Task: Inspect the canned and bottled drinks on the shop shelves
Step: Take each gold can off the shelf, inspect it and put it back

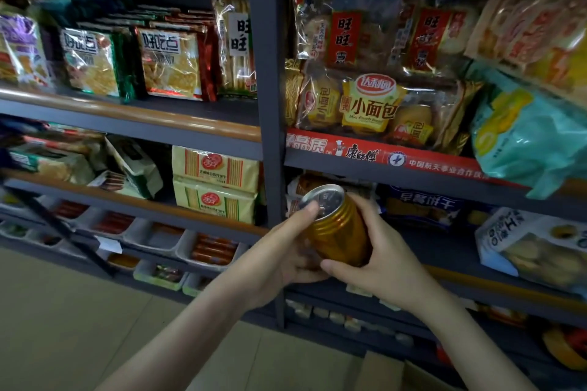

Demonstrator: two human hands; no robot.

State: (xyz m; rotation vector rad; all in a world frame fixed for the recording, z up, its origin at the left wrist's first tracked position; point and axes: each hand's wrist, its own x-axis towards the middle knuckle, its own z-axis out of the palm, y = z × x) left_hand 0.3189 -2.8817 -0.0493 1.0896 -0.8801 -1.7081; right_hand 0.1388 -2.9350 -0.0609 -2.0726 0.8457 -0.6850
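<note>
A gold ribbed can (338, 232) with a silver pull-tab lid is held in front of the shelf upright, tilted so its lid leans toward the upper left. My left hand (286, 251) grips it from the left, the thumb resting on the lid's rim. My right hand (378, 260) wraps the can's right side and base, the thumb lying under its bottom edge. Both forearms reach in from the bottom of the view.
Dark metal shelves (197, 133) hold bagged biscuits, rice crackers and small bread packs (370, 105). A vertical post (270, 73) divides the two bays. Low trays (206, 251) of packaged sausages sit at the left. A tiled floor (79, 311) lies below, and a cardboard box corner (397, 373) shows at the bottom.
</note>
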